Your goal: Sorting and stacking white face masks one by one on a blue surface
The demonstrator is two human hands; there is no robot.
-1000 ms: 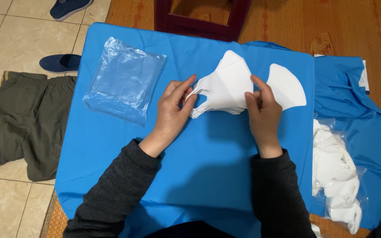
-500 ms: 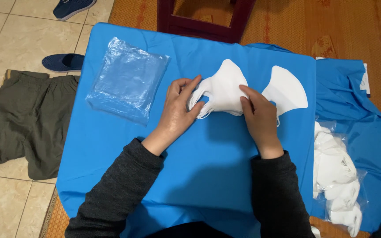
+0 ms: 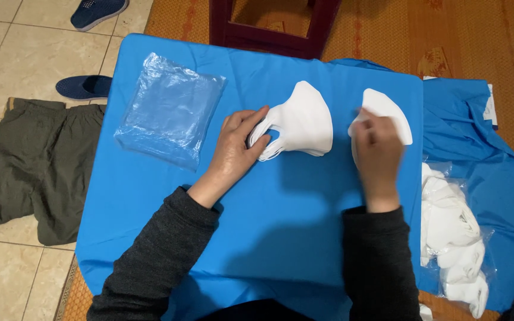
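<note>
White mask stack point(image 3: 302, 120) under left hand's point(image 3: 237, 147) fingertips, blurred right hand point(image 3: 377, 147) on another mask point(image 3: 391, 110), plastic bag point(image 3: 171, 109) alongside.

The right hand point(image 3: 377, 148) is motion-blurred and hides the lower part of the single white folded face mask point(image 3: 388, 110). The dark red wooden stool point(image 3: 272, 27) and the dark blue mesh shoe point(image 3: 97, 10) are cut off by the top edge.

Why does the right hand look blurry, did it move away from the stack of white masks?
Yes. The right hand left the stack of white masks and slid right, onto the single white mask near the blue cloth's edge.
</note>
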